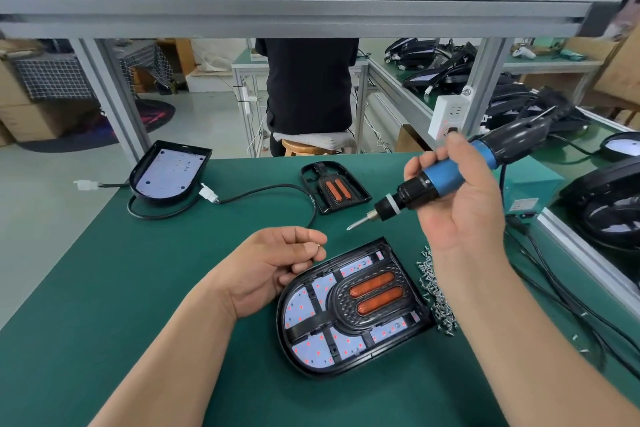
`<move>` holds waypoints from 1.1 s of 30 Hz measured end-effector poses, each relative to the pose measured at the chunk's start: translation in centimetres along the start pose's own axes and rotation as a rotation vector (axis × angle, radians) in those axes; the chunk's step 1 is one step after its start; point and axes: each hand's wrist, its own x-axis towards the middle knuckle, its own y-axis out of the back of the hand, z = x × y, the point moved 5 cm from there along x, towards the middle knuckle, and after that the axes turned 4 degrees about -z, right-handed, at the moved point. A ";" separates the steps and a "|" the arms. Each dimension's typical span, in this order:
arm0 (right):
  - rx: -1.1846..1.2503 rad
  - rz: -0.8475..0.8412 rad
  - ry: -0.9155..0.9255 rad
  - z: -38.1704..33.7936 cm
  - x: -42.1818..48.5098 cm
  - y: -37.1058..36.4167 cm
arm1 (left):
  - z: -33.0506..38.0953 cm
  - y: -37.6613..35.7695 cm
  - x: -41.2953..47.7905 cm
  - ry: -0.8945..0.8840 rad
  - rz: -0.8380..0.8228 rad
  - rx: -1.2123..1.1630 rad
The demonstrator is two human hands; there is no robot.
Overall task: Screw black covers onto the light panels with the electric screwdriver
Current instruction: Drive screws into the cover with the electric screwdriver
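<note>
A light panel [313, 350] lies in front of me on the green mat, its white LED board showing under a black cover [363, 319] with two orange lenses. My right hand [460, 204] grips the blue and black electric screwdriver [446, 177] above the panel, its bit pointing down and left. My left hand [277, 263] hovers just left of the panel, fingers curled, pinching a small screw [318, 245] between thumb and forefinger. Farther back, a second black cover [334, 187] lies loose, and a bare light panel [169, 170] with a cable sits at the back left.
A pile of several small screws [437, 291] lies right of the panel. Black cables [554, 274] run along the right edge by an aluminium rail. A white power strip [446, 116] hangs on a post. A person in black sits beyond the table. More lamps crowd the right bench.
</note>
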 end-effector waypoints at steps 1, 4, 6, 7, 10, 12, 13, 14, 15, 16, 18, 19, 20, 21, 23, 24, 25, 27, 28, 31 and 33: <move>0.024 0.012 -0.004 0.7 -0.3 0.1 | 0.0 -0.1 0.0 0.002 -0.004 0.007; 0.050 0.038 -0.013 2.7 -1.2 0.5 | 0.1 -0.1 0.0 0.005 -0.007 0.019; 0.043 0.036 -0.017 3.5 -1.7 0.8 | 0.0 -0.1 0.0 0.011 -0.006 0.021; 0.041 0.030 -0.018 3.7 -1.8 0.8 | 0.0 -0.1 0.1 0.011 -0.006 0.019; 0.039 0.028 -0.016 3.6 -1.7 0.8 | 0.0 -0.2 0.1 0.003 0.003 0.009; 0.040 0.026 -0.015 3.5 -1.7 0.8 | -0.1 -0.2 0.1 0.005 0.009 0.008; 0.040 0.022 -0.017 3.5 -1.8 0.8 | -0.1 -0.1 0.1 0.008 0.012 0.008; 0.040 0.016 -0.020 3.5 -1.8 0.8 | -0.1 -0.1 0.1 0.009 0.015 0.007; 0.041 0.011 -0.024 3.6 -1.9 0.8 | -0.1 0.0 0.1 0.011 0.016 0.007; 0.043 0.006 -0.028 3.7 -1.9 0.7 | -0.1 0.0 0.1 0.013 0.015 0.005; 0.041 -0.001 -0.034 3.9 -2.1 0.6 | -0.1 0.0 0.2 0.015 0.010 0.004; 0.038 -0.004 -0.036 3.9 -2.1 0.6 | -0.1 0.0 0.2 0.014 0.007 0.006; 0.035 -0.008 -0.037 4.0 -2.1 0.6 | -0.2 0.0 0.2 0.013 0.003 0.012; 0.032 -0.013 -0.038 4.1 -2.1 0.5 | -0.2 0.0 0.2 0.013 -0.001 0.019; 0.031 -0.022 -0.037 4.1 -2.1 0.5 | -0.2 0.1 0.1 0.013 -0.007 0.026; 0.031 -0.022 -0.034 4.1 -2.0 0.6 | -0.2 0.1 0.2 0.013 -0.009 0.027; 0.030 -0.021 -0.031 4.0 -2.0 0.6 | -0.2 0.1 0.2 0.013 -0.012 0.027; 0.028 -0.022 -0.028 4.0 -2.0 0.6 | -0.1 0.1 0.2 0.012 -0.016 0.023; 0.027 -0.023 -0.027 4.0 -2.0 0.7 | -0.1 0.2 0.2 0.011 -0.019 0.022; 0.020 -0.028 -0.030 4.0 -2.0 0.7 | -0.2 0.2 0.2 0.012 -0.017 0.021; 0.004 -0.038 -0.030 4.1 -2.0 0.6 | -0.2 0.2 0.2 0.012 -0.006 0.024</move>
